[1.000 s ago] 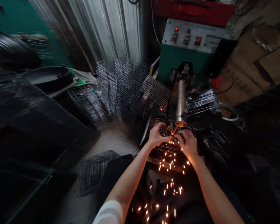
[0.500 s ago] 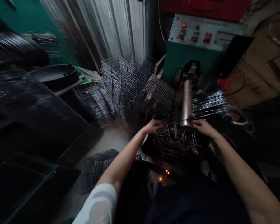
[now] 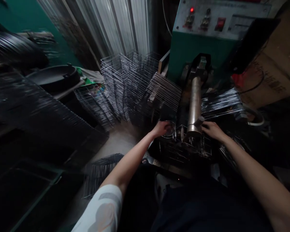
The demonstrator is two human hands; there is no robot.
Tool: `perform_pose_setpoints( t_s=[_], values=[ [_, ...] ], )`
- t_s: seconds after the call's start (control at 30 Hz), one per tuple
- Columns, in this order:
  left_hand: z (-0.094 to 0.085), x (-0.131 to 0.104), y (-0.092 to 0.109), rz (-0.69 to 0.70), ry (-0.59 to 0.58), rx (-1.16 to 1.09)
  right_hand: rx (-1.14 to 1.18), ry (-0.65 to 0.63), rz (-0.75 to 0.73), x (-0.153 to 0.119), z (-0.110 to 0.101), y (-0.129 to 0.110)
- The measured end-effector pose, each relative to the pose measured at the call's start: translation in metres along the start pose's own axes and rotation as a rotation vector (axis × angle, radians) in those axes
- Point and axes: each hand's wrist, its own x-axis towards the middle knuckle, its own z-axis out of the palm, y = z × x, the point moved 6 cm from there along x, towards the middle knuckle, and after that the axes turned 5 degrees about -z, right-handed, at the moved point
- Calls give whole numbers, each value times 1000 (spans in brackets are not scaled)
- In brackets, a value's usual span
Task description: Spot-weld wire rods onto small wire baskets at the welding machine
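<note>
Taking the lower end of the steel cylinder (image 3: 194, 103) as the clock's centre, the left hand (image 3: 161, 128) is at nine o'clock; its fingers are curled at a small round dish (image 3: 169, 130), and whether they are closed on anything in it I cannot tell; the right hand (image 3: 213, 130) is at three o'clock, palm down, fingertips beside the cylinder's lower end, their grip partly hidden, so I cannot tell whether they hold a piece; the wire frame (image 3: 176, 151), dim and hard to make out, lies from seven o'clock round to five, below the cylinder's end and between the forearms; a single orange spark (image 3: 178, 179) glows between six and seven.

At twelve is the green spot welder (image 3: 178, 48), its red indicator light (image 3: 191, 10) lit; a bundle of wire rods (image 3: 222, 100) lies between one and two; a cardboard box (image 3: 275, 77) stands farther out at two; stacked wire baskets (image 3: 116, 85) rise at ten, with a corrugated metal sheet (image 3: 125, 25) behind them at eleven.
</note>
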Motion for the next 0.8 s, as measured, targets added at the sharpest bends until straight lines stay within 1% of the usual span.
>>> perform_pose_setpoints(
  t_s=[0.07,0.1,0.17,0.27,0.43,0.6,0.7,0.8],
  values=[
    [2,7,0,-37,66,31,-30,28,29,1,0,4],
    [3,10,1,-45,79,42,-31,29,33,0,-1,5],
    [4,11,4,-39,66,50,-3,3,13,-2,-4,4],
    [5,8,8,-19,25,43,46,-45,-26,-8,-7,0],
    [2,1,7,-47,15,26,51,-13,-6,-13,-10,-3],
    [-1,-2,6,-63,15,-22,44,-27,-15,-13,-9,-4],
    [-1,-13,10,-44,5,-76,38,-33,-13,-15,-10,-3],
    [-1,-36,16,2,-13,-125,27,-24,13,-17,-10,2]
  ],
)
